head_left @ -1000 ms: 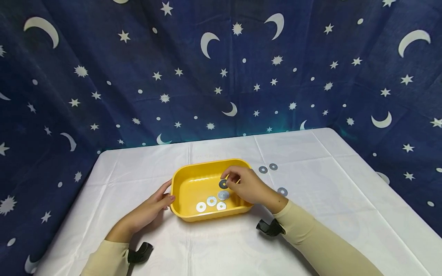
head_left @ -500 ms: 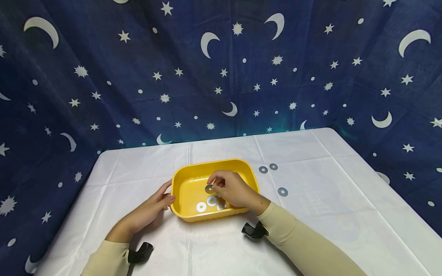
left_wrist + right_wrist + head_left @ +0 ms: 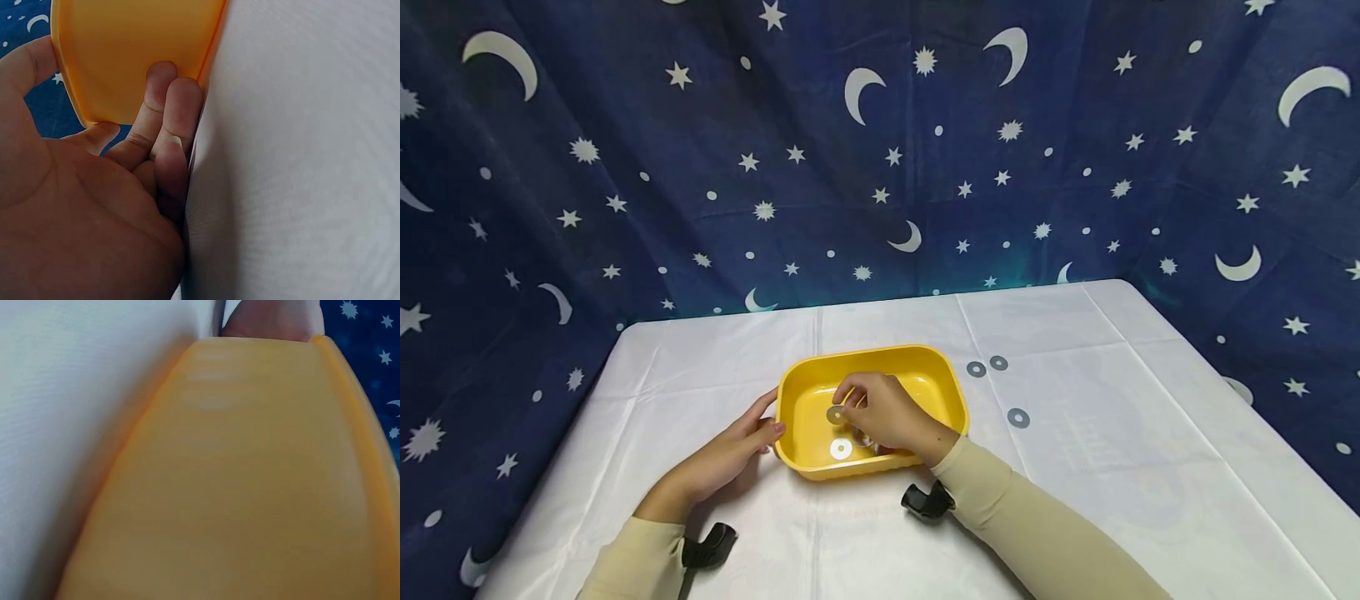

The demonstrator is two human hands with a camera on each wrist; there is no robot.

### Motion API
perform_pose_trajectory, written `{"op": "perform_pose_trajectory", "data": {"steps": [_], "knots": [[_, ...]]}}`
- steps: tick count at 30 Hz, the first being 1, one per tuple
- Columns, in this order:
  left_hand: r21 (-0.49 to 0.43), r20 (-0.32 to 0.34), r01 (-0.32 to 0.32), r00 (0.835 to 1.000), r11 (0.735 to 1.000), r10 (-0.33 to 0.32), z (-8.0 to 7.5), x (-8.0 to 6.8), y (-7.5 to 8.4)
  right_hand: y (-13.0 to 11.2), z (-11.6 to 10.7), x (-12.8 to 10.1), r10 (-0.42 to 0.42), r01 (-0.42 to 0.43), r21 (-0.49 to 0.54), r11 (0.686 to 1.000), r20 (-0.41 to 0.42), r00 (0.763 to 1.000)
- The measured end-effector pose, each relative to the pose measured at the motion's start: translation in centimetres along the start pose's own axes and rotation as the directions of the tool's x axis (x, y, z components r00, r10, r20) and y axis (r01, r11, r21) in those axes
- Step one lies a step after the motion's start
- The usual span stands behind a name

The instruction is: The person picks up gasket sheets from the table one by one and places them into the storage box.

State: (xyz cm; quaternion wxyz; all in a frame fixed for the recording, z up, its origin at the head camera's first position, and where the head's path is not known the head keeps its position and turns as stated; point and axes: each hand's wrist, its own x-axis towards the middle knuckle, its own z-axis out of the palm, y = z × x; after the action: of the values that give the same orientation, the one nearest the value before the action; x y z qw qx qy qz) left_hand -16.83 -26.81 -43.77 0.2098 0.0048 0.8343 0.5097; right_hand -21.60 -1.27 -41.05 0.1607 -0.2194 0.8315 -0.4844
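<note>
Head view: we find the right hand (image 3: 887,412) pinching a washer (image 3: 833,414) over the yellow tray (image 3: 951,392), left hand (image 3: 730,454) flat against its nine-o'clock wall. We judge the washer thin, rigid, light, slippery; rim grip suits.

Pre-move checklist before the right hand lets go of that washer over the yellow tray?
1. Right hand pinches a washer: ok.
2. Washer is over the yellow tray, inside its rim: ok.
3. Left hand steadies the tray's left wall, fingers flat against it: ok.
4. Spot below the washer is free of other washers; one white washer lies nearer the front wall: ok.
5. Count of washers already in the tray: cannot tell, the right hand hides some.
6. Three loose washers remain on the white tablecloth right of the tray: ok.
</note>
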Motion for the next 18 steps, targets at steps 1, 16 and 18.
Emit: {"op": "perform_pose_trajectory", "data": {"steps": [1,16,18], "knots": [[0.003,0.0,0.004,1.0,1.0,-0.004,0.0,0.0,0.0,0.1,0.1,0.1,-0.002,0.002,-0.013,1.0,-0.003,1.0],[0.013,0.012,-0.011,1.0,1.0,0.011,-0.1,0.0,0.0,0.8,0.7,1.1,-0.005,0.008,-0.192,0.981,0.02,1.0],[0.011,0.014,-0.013,1.0,1.0,0.013,-0.1,0.0,-0.1,0.9,0.8,1.1,-0.01,0.014,-0.215,0.976,0.018,1.0]]}}
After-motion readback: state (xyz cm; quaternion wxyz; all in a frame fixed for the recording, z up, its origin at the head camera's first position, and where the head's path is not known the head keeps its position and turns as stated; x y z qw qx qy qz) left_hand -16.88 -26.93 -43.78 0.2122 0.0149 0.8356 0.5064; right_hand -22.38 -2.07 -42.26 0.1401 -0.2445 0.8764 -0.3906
